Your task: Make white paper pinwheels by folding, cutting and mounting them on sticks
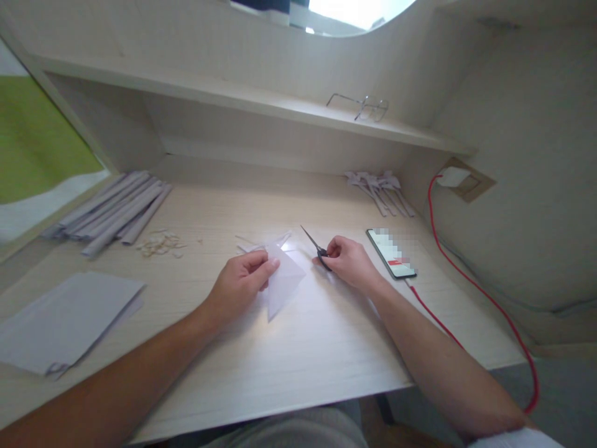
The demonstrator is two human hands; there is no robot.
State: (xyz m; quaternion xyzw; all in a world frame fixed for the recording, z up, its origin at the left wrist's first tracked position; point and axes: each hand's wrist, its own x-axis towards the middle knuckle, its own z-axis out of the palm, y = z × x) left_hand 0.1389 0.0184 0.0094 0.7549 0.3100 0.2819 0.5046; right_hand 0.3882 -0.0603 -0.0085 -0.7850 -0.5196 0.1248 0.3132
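Observation:
Between the thumb and fingers of my left hand (247, 272) is a folded piece of white paper (285, 277), pointed at its lower end. My right hand (347, 260) grips a pair of scissors (318, 249) with dark handles. The blades point up and to the left, apart from the paper, and look closed together. Thin white paper strips (280, 241) lie on the desk just behind the folded piece. My left fingers hide part of the paper, and my right fingers cover most of the scissor handles.
Rolled paper tubes (121, 208) and small scraps (161, 242) lie left, above a stack of paper sheets (69, 317). At right are a phone (390, 254) with a red cable (433, 317) and several folded paper sticks (377, 190). Eyeglasses (368, 109) rest on the shelf (261, 106).

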